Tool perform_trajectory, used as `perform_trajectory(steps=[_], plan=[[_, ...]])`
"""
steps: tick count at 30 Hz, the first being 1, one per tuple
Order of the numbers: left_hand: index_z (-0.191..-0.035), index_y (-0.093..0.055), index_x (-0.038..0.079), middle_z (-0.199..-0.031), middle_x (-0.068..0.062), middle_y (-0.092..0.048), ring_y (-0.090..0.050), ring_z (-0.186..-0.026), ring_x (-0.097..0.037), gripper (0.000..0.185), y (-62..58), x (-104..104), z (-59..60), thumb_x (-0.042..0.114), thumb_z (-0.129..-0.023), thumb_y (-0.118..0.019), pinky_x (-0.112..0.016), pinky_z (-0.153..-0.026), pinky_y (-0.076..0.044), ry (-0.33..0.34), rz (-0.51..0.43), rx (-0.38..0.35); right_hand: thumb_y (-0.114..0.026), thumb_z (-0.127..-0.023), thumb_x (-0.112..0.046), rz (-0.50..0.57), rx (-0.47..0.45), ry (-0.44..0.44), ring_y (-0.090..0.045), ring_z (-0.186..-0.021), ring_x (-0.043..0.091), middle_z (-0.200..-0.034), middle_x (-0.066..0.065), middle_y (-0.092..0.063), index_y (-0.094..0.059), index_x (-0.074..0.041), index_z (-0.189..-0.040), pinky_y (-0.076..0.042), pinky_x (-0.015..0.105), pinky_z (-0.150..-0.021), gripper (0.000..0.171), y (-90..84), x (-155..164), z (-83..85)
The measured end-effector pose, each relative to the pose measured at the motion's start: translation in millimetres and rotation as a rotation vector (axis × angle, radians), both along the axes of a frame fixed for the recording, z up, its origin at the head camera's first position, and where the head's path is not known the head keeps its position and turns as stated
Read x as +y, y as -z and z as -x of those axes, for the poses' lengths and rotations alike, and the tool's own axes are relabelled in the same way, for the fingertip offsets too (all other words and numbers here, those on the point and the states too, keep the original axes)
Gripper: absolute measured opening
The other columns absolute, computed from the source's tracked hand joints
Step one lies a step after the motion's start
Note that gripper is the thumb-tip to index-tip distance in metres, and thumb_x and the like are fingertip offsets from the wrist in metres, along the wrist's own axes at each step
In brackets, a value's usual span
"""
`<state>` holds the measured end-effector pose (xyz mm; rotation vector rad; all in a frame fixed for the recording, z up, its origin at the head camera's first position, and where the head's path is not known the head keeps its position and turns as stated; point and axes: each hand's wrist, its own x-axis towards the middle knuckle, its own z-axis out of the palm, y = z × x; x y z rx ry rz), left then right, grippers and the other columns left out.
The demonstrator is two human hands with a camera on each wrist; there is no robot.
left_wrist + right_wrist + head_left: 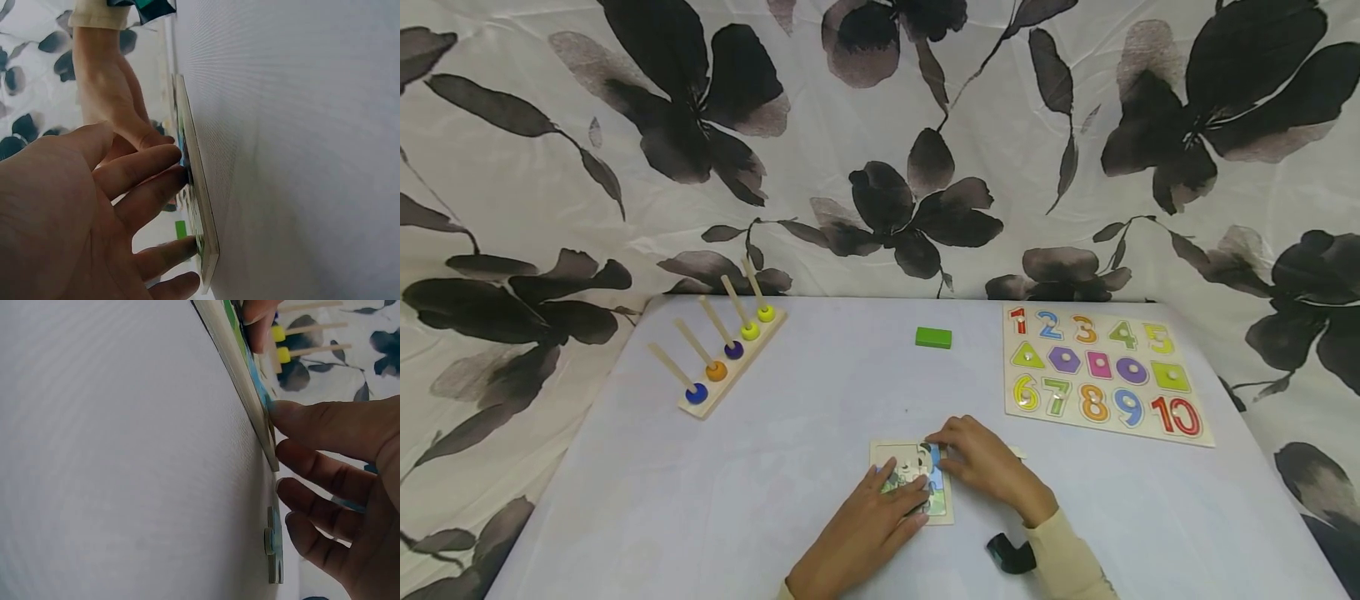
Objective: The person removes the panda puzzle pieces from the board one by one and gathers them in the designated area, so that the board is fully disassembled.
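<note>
A small picture puzzle board [886, 457] lies flat on the white table near the front edge. My left hand [887, 500] rests on the board's lower half with straight fingers [140, 169] pressing down on it. My right hand [976, 457] is at the board's upper right corner, its fingertips [281, 415] touching a blue piece [934, 458] set in the board [244, 375]. I see nothing held in either hand. One loose puzzle piece [273, 547] lies on the table just right of the board, under the right hand's fingers.
A wooden peg rack [722, 354] with coloured rings stands at the back left. A green block [933, 337] lies mid-table. A number and shape board [1101, 371] lies at the back right. A flowered cloth hangs behind the table.
</note>
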<state>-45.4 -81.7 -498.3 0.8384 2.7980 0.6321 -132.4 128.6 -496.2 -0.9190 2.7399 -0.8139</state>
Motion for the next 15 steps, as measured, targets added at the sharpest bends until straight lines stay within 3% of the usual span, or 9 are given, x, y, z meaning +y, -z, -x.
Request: perform_trajectory(steps=[6, 15], plan=[[-0.132, -0.059, 0.021, -0.141, 0.006, -0.050, -0.036, -0.137, -0.038, 0.055, 0.6, 0.2, 1.1, 0.051, -0.103, -0.023, -0.058, -0.109, -0.030, 0.009, 0.002, 0.011, -0.074, -0.084, -0.021, -0.063, 0.066, 0.006, -0.052, -0.092, 0.009, -0.101, -0.006, -0.062, -0.071, -0.011, -0.114, -0.050, 0.031, -0.081, 0.031, 0.2, 2.9, -0.7], [-0.132, -0.059, 0.021, -0.141, 0.006, -0.050, -0.036, -0.137, -0.038, 0.056, 0.2, 0.4, 0.5, 0.051, -0.103, -0.022, -0.059, -0.109, -0.030, 0.008, 0.008, 0.010, -0.074, -0.084, -0.021, -0.018, 0.042, 0.027, -0.053, -0.096, 0.009, -0.106, -0.005, -0.062, -0.071, -0.012, -0.115, -0.050, 0.032, -0.084, 0.032, -1.6, 6.0, -1.3]])
